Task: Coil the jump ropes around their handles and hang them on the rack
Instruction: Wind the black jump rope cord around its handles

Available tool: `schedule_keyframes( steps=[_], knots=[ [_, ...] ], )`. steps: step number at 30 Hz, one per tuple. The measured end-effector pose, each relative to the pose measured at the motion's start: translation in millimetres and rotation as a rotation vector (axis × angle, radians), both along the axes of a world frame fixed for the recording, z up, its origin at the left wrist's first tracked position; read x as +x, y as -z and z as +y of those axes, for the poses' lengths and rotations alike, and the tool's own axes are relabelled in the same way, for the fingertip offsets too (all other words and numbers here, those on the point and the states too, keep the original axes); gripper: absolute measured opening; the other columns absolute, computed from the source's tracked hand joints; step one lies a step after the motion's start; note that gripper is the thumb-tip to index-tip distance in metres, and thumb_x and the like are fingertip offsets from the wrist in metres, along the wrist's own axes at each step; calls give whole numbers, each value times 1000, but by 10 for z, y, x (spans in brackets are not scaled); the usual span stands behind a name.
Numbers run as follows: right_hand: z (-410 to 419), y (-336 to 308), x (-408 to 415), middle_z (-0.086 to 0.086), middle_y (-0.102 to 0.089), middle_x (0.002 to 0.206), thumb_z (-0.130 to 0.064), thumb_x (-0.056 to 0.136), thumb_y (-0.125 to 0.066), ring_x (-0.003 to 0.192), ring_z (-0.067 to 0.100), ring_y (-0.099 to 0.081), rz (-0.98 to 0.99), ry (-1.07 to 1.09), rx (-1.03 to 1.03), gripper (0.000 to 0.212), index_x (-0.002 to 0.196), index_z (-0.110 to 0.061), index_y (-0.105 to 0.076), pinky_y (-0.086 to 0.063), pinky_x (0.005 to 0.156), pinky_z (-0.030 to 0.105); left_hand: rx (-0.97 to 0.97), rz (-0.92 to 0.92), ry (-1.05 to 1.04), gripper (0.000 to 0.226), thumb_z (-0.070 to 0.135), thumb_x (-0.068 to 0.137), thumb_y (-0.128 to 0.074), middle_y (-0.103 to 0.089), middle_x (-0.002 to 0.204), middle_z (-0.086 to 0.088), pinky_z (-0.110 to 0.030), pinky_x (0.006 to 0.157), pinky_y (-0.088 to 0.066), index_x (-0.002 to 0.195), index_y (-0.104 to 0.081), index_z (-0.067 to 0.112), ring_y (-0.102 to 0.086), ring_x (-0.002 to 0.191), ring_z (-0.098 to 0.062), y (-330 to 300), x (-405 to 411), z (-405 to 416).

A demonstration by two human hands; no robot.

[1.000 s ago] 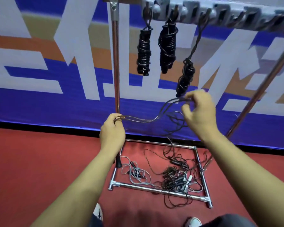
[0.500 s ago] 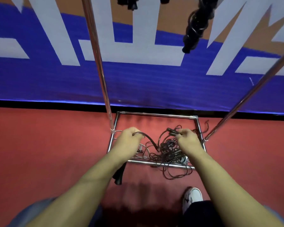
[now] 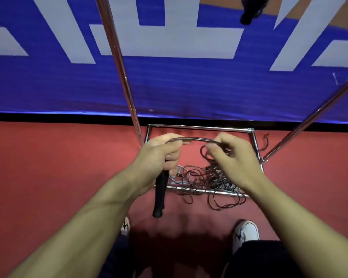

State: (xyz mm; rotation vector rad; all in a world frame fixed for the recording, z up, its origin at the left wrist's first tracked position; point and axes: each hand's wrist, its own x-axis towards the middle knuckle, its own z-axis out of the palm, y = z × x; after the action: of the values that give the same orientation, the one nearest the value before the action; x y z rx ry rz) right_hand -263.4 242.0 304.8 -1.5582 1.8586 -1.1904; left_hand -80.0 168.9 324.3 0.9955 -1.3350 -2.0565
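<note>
Left hand [image 3: 159, 155]: grips black handles [image 3: 159, 194], pointing down at the red floor [image 3: 58, 167].
Right hand [image 3: 236, 157]: pinches the rope [image 3: 195, 139] stretched between both hands.
Rope's tail: runs into the tangled pile [image 3: 205, 177] inside the rack base [image 3: 199, 127].
Risk: pulling may snag neighbouring ropes, dragging the knot upward.
</note>
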Motion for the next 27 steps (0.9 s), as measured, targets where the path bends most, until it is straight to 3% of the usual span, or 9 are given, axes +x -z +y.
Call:
schedule_keyframes(
  steps=[5,8,10,13,15,19,22,24,27],
  knots=[
    [-17,-25,-124,-10,-51,64,-27,82,-63,60,12,-49,319,130,-153,11,76,-23,-55,-45,59,34,-377,-316,220,26,20,103,-46,-62,54,5,-30,67,-51,83,-62,17,-60,56,-13,182,-4,55],
    [-19,10,-159,-8,-58,58,-31,84,-70,57,12,-56,247,171,-86,15,81,-24,-56,-50,61,36,-392,-465,273,32,42,87,-45,-77,84,0,-42,92,-54,71,-68,26,-72,89,-18,263,29,60],
    [-11,-4,-155,-10,-48,52,-22,81,-72,50,9,-43,165,137,-71,17,76,-21,-56,-43,56,31,-334,-497,263,34,44,90,-44,-77,97,-6,-49,94,-54,73,-70,31,-71,99,-26,262,25,84],
    [25,-61,-98,-12,-41,51,-16,83,-68,52,8,-35,-27,-40,5,18,72,-19,-54,-34,54,27,-81,-447,34,34,21,105,-42,-73,102,-17,-55,95,-54,79,-63,19,-68,105,-38,231,-53,106],
    [46,-71,-45,-6,-46,54,-32,86,-59,53,13,-40,-26,-151,35,14,78,-21,-56,-38,56,31,63,-371,-171,31,10,106,-38,-72,95,-12,-54,96,-54,84,-60,13,-69,103,-36,195,-87,69],
    [61,62,86,-10,-56,67,-52,96,-31,70,19,-58,302,-254,183,42,99,-27,-65,-48,68,37,265,-139,-472,32,-1,103,-35,-69,93,-14,-46,85,-57,85,-61,3,-64,93,-32,81,-112,-26],
    [98,250,284,1,-63,72,-50,98,-31,77,33,-60,474,-321,214,37,96,-25,-58,-49,68,41,314,-41,-607,29,-3,101,-37,-68,95,-12,-48,92,-55,84,-59,4,-62,94,-30,46,-166,-40],
    [109,315,414,7,-64,71,-42,101,-39,74,35,-60,387,-325,250,26,97,-24,-57,-48,68,41,339,19,-648,27,-4,100,-39,-69,91,-12,-50,93,-54,84,-59,3,-63,90,-29,33,-195,-35],
    [53,306,514,-3,-62,68,-23,103,-43,64,21,-59,16,-240,321,13,99,-24,-55,-50,67,37,438,132,-647,25,-2,101,-38,-70,87,-13,-43,74,-58,85,-57,2,-67,81,-27,1,-201,4]
  ],
)
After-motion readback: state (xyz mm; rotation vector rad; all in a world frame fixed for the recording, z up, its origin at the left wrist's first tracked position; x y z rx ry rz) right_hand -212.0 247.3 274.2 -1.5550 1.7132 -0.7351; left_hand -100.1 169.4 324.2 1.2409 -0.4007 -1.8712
